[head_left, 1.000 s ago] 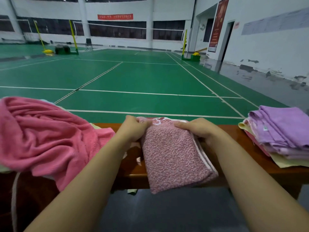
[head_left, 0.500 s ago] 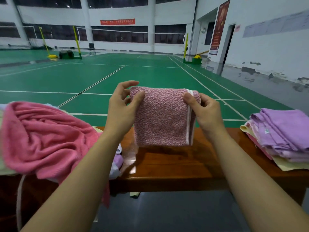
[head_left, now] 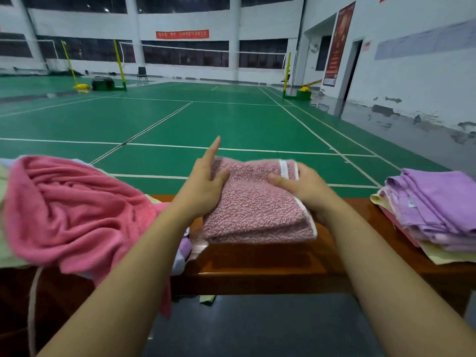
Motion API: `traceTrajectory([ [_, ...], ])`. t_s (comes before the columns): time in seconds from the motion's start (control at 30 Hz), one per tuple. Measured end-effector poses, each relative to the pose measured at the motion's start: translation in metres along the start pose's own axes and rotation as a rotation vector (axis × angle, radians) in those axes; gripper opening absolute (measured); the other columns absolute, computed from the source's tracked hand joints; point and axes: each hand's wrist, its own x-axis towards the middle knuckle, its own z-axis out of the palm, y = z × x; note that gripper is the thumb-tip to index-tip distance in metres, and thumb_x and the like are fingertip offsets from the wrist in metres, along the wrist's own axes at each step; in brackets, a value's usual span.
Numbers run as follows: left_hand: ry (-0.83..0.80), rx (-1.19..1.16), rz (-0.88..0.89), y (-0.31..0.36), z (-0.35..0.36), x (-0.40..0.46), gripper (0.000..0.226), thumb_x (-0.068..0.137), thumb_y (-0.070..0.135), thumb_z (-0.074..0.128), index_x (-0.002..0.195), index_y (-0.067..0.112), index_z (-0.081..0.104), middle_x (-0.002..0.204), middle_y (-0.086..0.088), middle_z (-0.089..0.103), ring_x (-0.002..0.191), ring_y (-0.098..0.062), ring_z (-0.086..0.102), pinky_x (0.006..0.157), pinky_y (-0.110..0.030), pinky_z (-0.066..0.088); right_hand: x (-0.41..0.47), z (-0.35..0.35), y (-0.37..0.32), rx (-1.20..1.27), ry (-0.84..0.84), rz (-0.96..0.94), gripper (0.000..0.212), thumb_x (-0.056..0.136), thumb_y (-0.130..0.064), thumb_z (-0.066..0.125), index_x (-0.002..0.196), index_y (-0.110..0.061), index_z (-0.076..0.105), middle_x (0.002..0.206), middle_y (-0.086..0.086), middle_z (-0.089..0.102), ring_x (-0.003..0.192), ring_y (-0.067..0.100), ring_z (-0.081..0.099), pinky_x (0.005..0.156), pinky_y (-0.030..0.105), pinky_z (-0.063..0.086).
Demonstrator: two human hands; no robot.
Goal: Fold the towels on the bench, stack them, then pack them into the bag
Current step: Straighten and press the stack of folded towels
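Two hands, the left hand (head_left: pixel 203 186) and right hand (head_left: pixel 306 188), held a folded pink towel (head_left: pixel 255 210) with fingers clamped on its sides above the surface (head_left: pixel 257 261); next, seemingly, it joins the folded stack (head_left: pixel 438 210) at three o'clock.

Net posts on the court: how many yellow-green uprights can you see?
3. One at far left, one just right of it near the chair, one at right by the wall. Others may lie outside the view.

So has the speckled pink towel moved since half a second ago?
Yes. The speckled pink towel, then held upright above the bench, now lies folded on it, lower, with both hands on it.
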Motion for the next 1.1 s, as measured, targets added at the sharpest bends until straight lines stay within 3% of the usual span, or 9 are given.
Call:
traceTrajectory([
  [0.07, -0.081, 0.057, -0.107, -0.006, 0.004, -0.001, 0.066, 0.103, 0.026, 0.056, 0.160, 0.030, 0.022, 0.161, -0.008, 0.032, 0.147, -0.019, 0.033, 0.110, -0.020, 0.022, -0.001, 0.003, 0.010, -0.102, -0.086, 0.125, 0.040, 0.079, -0.033, 0.085, 0.108, -0.010, 0.070, 0.104, 0.013, 0.076, 0.091, 0.027, 0.075, 0.091, 0.048, 0.058],
  [0.17, -0.134, 0.102, -0.228, -0.016, 0.010, -0.006, 0.068, 0.098, 0.033, 0.063, 0.157, 0.022, 0.031, 0.157, -0.008, 0.041, 0.141, -0.023, 0.042, 0.110, -0.025, 0.030, 0.002, 0.001, 0.031, -0.370, -0.122, 0.318, 0.090, 0.052, -0.065, 0.091, 0.108, 0.002, 0.068, 0.099, 0.018, 0.074, 0.084, 0.029, 0.073, 0.083, 0.040, 0.059],
  [0.27, -0.145, 0.454, -0.280, -0.021, 0.009, -0.008, 0.067, 0.094, 0.047, 0.065, 0.151, 0.024, 0.041, 0.147, -0.012, 0.050, 0.132, -0.032, 0.050, 0.110, -0.040, 0.041, 0.003, -0.008, 0.027, -0.766, 0.010, 0.374, 0.066, 0.072, -0.069, 0.077, 0.076, -0.006, 0.059, 0.069, 0.007, 0.057, 0.063, 0.023, 0.060, 0.062, 0.032, 0.053],
  [0.37, -0.068, 0.741, -0.239, -0.005, -0.002, -0.006, 0.043, 0.090, 0.052, 0.061, 0.122, 0.024, 0.061, 0.124, -0.010, 0.061, 0.113, -0.035, 0.059, 0.096, -0.047, 0.051, 0.001, -0.012, 0.013, -1.042, 0.226, 0.141, 0.061, 0.082, -0.073, 0.063, 0.076, -0.012, 0.063, 0.087, 0.005, 0.064, 0.086, 0.027, 0.064, 0.075, 0.035, 0.052],
  [0.5, -0.106, 0.785, -0.216, 0.018, -0.008, -0.006, 0.049, 0.089, 0.054, 0.062, 0.127, 0.022, 0.058, 0.127, -0.010, 0.061, 0.115, -0.033, 0.059, 0.096, -0.045, 0.051, -0.003, 0.018, 0.012, -0.700, -0.062, -0.139, 0.020, 0.099, -0.047, 0.057, 0.101, -0.027, 0.062, 0.120, -0.009, 0.060, 0.116, 0.012, 0.054, 0.097, 0.032, 0.042],
  [0.63, -0.077, 0.849, -0.233, 0.028, -0.011, -0.012, 0.046, 0.092, 0.051, 0.064, 0.122, 0.018, 0.061, 0.128, -0.016, 0.054, 0.117, -0.035, 0.056, 0.097, -0.045, 0.048, -0.003, 0.056, 0.030, -0.728, -0.317, -0.307, 0.023, 0.105, -0.038, 0.047, 0.123, -0.029, 0.058, 0.157, -0.005, 0.041, 0.148, 0.015, 0.030, 0.123, 0.041, 0.021],
  [0.77, -0.488, 0.393, -0.261, 0.037, -0.010, -0.015, 0.022, 0.093, 0.037, 0.070, 0.091, 0.015, 0.072, 0.078, -0.005, 0.074, 0.073, -0.024, 0.073, 0.069, -0.034, 0.062, -0.005, 0.071, 0.036, -0.818, -0.452, -0.288, 0.036, 0.102, -0.049, 0.035, 0.131, -0.037, 0.053, 0.146, -0.009, 0.051, 0.134, 0.013, 0.044, 0.110, 0.038, 0.036],
  [0.87, -0.708, 0.301, -0.326, 0.035, -0.002, -0.021, 0.021, 0.097, 0.030, 0.066, 0.089, 0.011, 0.070, 0.075, -0.003, 0.077, 0.064, -0.017, 0.073, 0.065, -0.031, 0.062, -0.003, 0.069, 0.029, -1.070, -0.407, -0.227, 0.055, 0.094, -0.058, 0.021, 0.137, -0.039, 0.050, 0.151, -0.009, 0.047, 0.137, 0.018, 0.044, 0.109, 0.044, 0.040],
  [1.1, -0.616, 0.704, -0.248, 0.013, -0.012, -0.011, 0.041, 0.095, 0.052, 0.059, 0.098, 0.015, 0.076, 0.094, -0.002, 0.074, 0.088, -0.023, 0.069, 0.087, -0.039, 0.057, -0.015, 0.052, -0.003, -1.430, -0.211, 0.146, 0.051, 0.103, -0.059, 0.034, 0.122, -0.021, 0.062, 0.130, 0.008, 0.061, 0.121, 0.029, 0.058, 0.093, 0.041, 0.044],
])
